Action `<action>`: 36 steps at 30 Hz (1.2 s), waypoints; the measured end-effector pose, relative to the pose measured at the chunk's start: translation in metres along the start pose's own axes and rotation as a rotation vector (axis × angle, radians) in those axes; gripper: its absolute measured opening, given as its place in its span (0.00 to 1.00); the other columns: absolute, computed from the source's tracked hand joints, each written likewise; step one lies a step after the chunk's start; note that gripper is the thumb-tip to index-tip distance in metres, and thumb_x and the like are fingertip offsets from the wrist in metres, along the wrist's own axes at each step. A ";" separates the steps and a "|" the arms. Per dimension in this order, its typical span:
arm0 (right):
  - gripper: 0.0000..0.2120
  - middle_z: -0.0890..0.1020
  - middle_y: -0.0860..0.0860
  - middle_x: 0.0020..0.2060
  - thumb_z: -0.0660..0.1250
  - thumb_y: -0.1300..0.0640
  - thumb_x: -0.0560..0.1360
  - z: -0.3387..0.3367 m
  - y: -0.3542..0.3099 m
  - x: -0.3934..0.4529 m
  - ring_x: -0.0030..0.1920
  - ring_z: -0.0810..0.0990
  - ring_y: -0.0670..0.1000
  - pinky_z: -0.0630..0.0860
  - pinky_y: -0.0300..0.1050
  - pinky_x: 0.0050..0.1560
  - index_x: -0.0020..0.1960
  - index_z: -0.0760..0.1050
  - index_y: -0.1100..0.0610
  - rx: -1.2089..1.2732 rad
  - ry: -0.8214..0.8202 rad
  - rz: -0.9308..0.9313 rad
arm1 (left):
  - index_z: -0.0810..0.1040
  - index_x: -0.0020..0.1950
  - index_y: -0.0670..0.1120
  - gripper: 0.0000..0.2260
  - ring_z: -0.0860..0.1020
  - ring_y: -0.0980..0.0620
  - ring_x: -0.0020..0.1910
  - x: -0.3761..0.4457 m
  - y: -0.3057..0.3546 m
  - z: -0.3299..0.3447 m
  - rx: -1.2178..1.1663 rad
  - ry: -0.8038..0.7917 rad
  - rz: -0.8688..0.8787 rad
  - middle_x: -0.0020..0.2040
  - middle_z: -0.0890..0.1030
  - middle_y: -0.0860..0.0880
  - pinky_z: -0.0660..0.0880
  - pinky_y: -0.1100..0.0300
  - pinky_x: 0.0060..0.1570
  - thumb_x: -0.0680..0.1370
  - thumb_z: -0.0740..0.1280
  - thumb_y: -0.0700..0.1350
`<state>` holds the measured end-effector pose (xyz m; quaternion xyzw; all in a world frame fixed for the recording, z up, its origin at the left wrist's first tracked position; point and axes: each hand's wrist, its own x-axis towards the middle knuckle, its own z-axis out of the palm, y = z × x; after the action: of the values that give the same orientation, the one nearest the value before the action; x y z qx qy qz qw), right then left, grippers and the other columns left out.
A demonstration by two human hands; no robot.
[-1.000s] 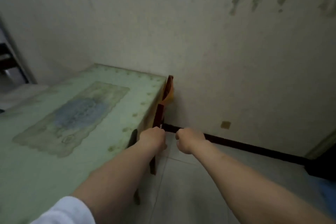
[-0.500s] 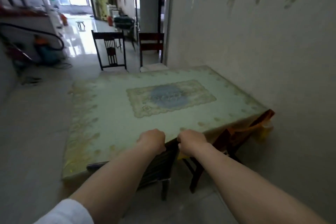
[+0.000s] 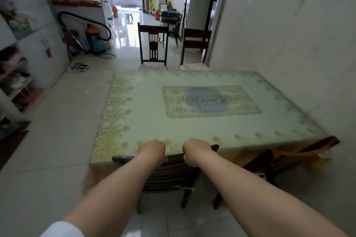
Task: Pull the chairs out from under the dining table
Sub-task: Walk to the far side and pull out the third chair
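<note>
Pale tiled floor [image 3: 63,121] carrying a rectangular dining table [image 3: 192,125], its right long edge against the wall; tabletop covered by a pale green cloth [image 3: 146,121] with yellow floral border and a blue-centred panel [image 3: 206,101]; on the floor: dark near chair [image 3: 169,177] tucked at the table's near end, a second chair [image 3: 269,161] beside it, two chairs [image 3: 153,44] at the far end, shoes [image 3: 79,67] and a vacuum cleaner [image 3: 95,40] at left

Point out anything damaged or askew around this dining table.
At the wall-side near corner, the orange-yellow table skirt hangs loose and bunched below the pale green patterned tablecloth, beside a dark brown wooden chair tucked in at an angle. Nothing else stands out.
</note>
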<state>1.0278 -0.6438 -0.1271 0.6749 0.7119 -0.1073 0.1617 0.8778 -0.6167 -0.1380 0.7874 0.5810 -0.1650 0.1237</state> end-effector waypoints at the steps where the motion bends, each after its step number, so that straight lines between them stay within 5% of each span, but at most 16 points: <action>1: 0.03 0.79 0.54 0.45 0.63 0.60 0.74 0.002 -0.003 0.004 0.43 0.77 0.58 0.70 0.45 0.39 0.45 0.75 0.55 -0.006 -0.002 -0.002 | 0.77 0.56 0.45 0.14 0.77 0.45 0.51 0.002 -0.002 0.002 -0.004 -0.005 -0.002 0.54 0.78 0.47 0.72 0.56 0.42 0.78 0.65 0.54; 7: 0.12 0.80 0.54 0.52 0.62 0.61 0.74 0.013 -0.014 0.039 0.51 0.79 0.58 0.71 0.45 0.42 0.55 0.78 0.55 -0.028 -0.015 -0.025 | 0.77 0.56 0.45 0.14 0.78 0.46 0.50 0.028 -0.021 0.016 -0.042 -0.037 -0.017 0.52 0.79 0.47 0.73 0.55 0.42 0.78 0.65 0.53; 12: 0.07 0.80 0.54 0.48 0.59 0.59 0.75 0.026 -0.010 0.058 0.44 0.77 0.57 0.72 0.46 0.39 0.49 0.76 0.56 0.028 -0.103 -0.050 | 0.77 0.62 0.44 0.22 0.79 0.46 0.55 0.050 -0.034 0.021 -0.108 -0.176 0.034 0.58 0.80 0.47 0.77 0.52 0.51 0.76 0.67 0.58; 17: 0.22 0.80 0.56 0.55 0.54 0.44 0.78 0.034 -0.009 0.070 0.53 0.78 0.58 0.74 0.49 0.48 0.59 0.78 0.55 0.122 -0.201 -0.110 | 0.79 0.43 0.43 0.24 0.77 0.49 0.38 0.057 -0.045 0.027 -0.144 -0.243 0.059 0.39 0.80 0.49 0.73 0.57 0.39 0.73 0.66 0.66; 21: 0.28 0.81 0.53 0.53 0.60 0.33 0.73 0.036 -0.008 0.074 0.52 0.79 0.57 0.76 0.49 0.48 0.59 0.78 0.53 0.065 -0.261 -0.158 | 0.81 0.53 0.46 0.21 0.79 0.49 0.43 0.053 -0.037 0.035 -0.043 -0.244 0.042 0.46 0.81 0.50 0.78 0.56 0.42 0.70 0.72 0.60; 26: 0.16 0.79 0.53 0.57 0.66 0.55 0.74 0.048 -0.004 0.072 0.54 0.78 0.57 0.76 0.48 0.48 0.62 0.73 0.52 -0.023 -0.217 -0.206 | 0.78 0.56 0.43 0.11 0.79 0.44 0.48 0.047 -0.028 0.053 0.026 -0.152 -0.017 0.50 0.79 0.46 0.73 0.54 0.40 0.75 0.64 0.36; 36: 0.15 0.80 0.56 0.54 0.64 0.68 0.75 0.061 0.007 0.083 0.53 0.80 0.58 0.78 0.49 0.51 0.60 0.78 0.58 -0.081 -0.134 -0.170 | 0.79 0.54 0.41 0.12 0.80 0.43 0.50 0.053 -0.028 0.064 0.008 -0.076 -0.071 0.52 0.80 0.44 0.75 0.53 0.45 0.75 0.61 0.32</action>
<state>1.0369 -0.5896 -0.2144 0.5963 0.7580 -0.1367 0.2261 0.8583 -0.5870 -0.2175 0.7598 0.6028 -0.2016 0.1366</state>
